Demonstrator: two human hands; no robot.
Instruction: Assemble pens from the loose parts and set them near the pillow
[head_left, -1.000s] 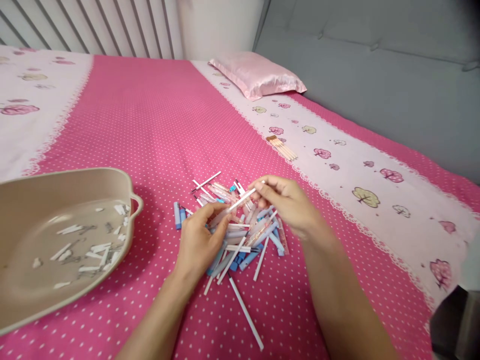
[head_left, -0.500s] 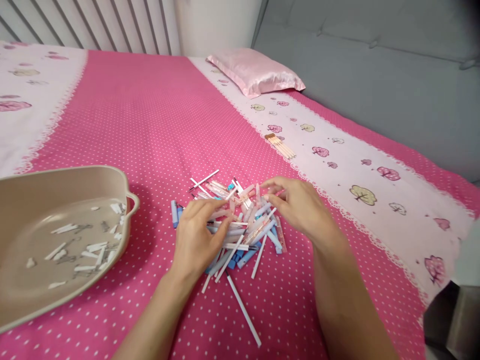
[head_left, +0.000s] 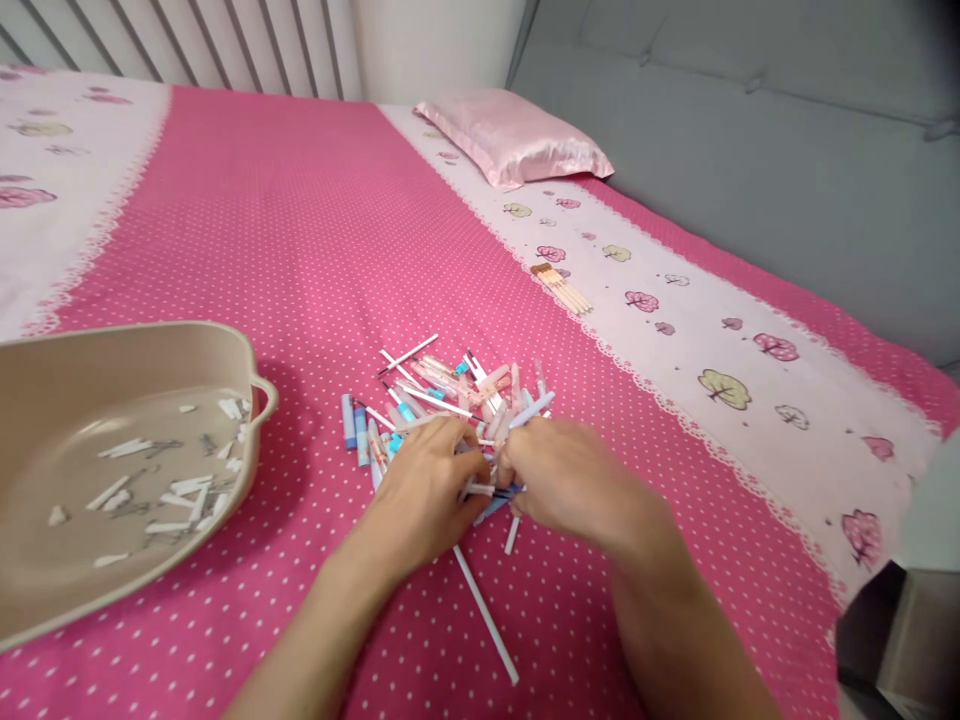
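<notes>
Over a loose pile of pen parts, both of my hands are close together with the fingers curled in. My left hand (head_left: 439, 478) is closed among the parts, and a white pen refill (head_left: 480, 490) with a dark end shows at its thumb. My right hand (head_left: 574, 480), slightly blurred, is closed beside it; its fingers hide whatever they grip. A pale blue pen barrel (head_left: 531, 408) sticks out just above the right knuckles. Pink pen barrels (head_left: 442, 378) and blue-grey barrels (head_left: 362, 440) lie around. One long white refill (head_left: 487, 615) lies apart, nearer to me.
A beige basin (head_left: 251, 400) with small white and grey pieces stands at the left. Several brown-tipped light pens (head_left: 561, 289) lie in a row farther back on the pink dotted bedspread (head_left: 300, 220). A pink pillow (head_left: 517, 140) rests against the grey headboard (head_left: 712, 130).
My right hand has moved left and toward me, and its fingers have closed. My left hand has shifted right, so the two now nearly meet over the pile's near side.
</notes>
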